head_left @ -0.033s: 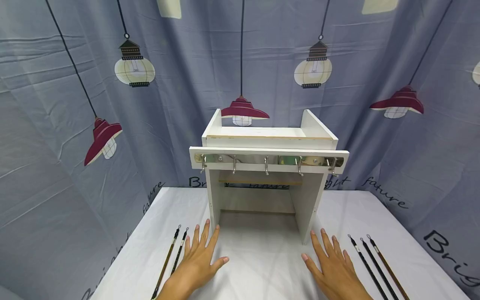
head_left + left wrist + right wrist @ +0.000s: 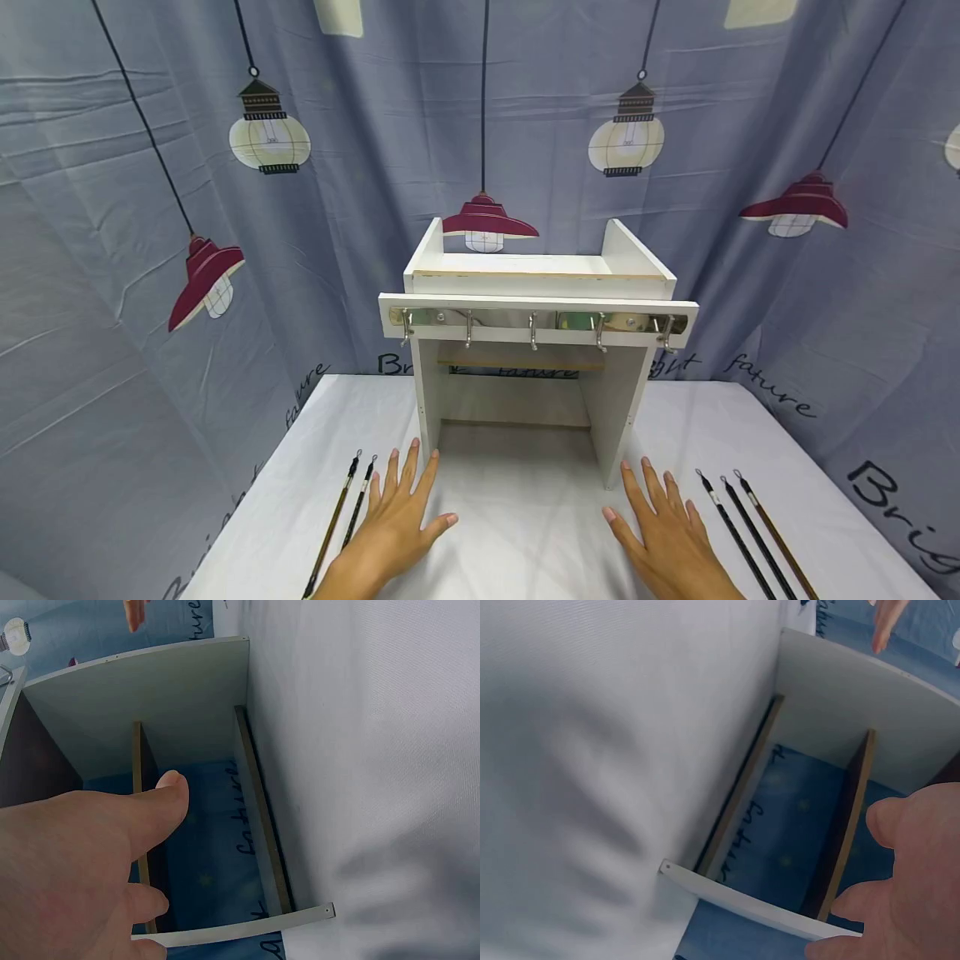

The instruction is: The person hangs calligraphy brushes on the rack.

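Note:
A white wooden shelf unit (image 2: 624,417) stands at the middle of the table, with a white rail (image 2: 495,337) across its front bearing several metal hooks (image 2: 533,330). In front of its left side panel is my left hand (image 2: 397,525), back upward, fingers spread, holding nothing. My right hand (image 2: 663,533) is likewise spread before the right panel, with nothing in it. Left of the left hand lie two thin brushes (image 2: 332,525), apparently calligraphy brushes with hanging loops. Three similar brushes (image 2: 776,533) lie right of the right hand. Their lower ends are out of view or hidden.
A white cloth (image 2: 517,517) covers the table. Behind and on both sides hangs a blue-grey curtain (image 2: 360,208) printed with lamps and lettering. Both wrist views show the unit's open interior, with a shelf board (image 2: 138,761) and a lower crossbar (image 2: 742,787).

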The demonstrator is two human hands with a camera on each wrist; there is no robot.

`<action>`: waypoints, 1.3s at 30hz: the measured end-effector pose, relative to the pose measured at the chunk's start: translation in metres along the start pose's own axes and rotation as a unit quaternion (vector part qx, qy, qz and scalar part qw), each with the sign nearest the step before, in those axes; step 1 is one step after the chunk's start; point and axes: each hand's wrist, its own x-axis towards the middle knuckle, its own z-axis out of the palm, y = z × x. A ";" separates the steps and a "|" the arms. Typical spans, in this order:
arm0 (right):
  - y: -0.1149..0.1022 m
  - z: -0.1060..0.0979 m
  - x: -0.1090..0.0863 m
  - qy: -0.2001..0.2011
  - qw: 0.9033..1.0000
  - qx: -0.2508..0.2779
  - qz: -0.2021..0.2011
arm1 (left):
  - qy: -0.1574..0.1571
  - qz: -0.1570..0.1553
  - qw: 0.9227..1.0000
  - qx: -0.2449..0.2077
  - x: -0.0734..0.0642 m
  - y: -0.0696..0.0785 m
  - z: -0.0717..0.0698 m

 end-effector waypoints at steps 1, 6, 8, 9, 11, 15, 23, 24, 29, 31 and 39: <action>0.000 0.000 0.000 -0.005 1.000 0.002 0.002 | -0.001 -0.001 1.000 -0.001 0.000 0.000 0.000; 0.001 0.003 0.000 -0.014 1.000 0.003 0.007 | -0.010 -0.010 1.000 -0.010 -0.002 -0.002 0.002; 0.004 0.005 -0.002 0.006 1.000 -0.004 0.000 | -0.013 -0.013 1.000 -0.019 -0.001 -0.003 0.002; 0.006 0.006 -0.003 0.019 1.000 -0.007 -0.003 | -0.012 -0.014 0.999 -0.026 -0.001 -0.003 0.001; 0.012 0.008 -0.006 0.060 0.998 -0.009 -0.009 | -0.004 -0.013 0.999 -0.042 0.001 -0.004 -0.002; 0.025 0.009 -0.014 0.102 0.995 -0.005 0.021 | 0.025 -0.007 0.998 -0.056 0.008 -0.007 -0.011; 0.047 0.004 -0.016 0.079 0.993 -0.001 0.086 | 0.082 -0.004 0.994 -0.071 0.024 -0.009 -0.029; 0.049 0.003 -0.016 0.080 0.993 -0.003 0.086 | 0.090 -0.003 0.993 -0.074 0.027 -0.009 -0.031; 0.065 0.001 -0.019 0.088 0.992 -0.020 0.092 | 0.125 -0.010 0.986 -0.107 0.042 -0.013 -0.038; 0.072 0.002 -0.020 0.100 0.991 -0.025 0.091 | 0.136 -0.019 0.983 -0.122 0.049 -0.014 -0.042; 0.096 0.013 -0.022 0.146 0.982 -0.039 0.110 | 0.147 -0.018 0.977 -0.153 0.069 -0.022 -0.045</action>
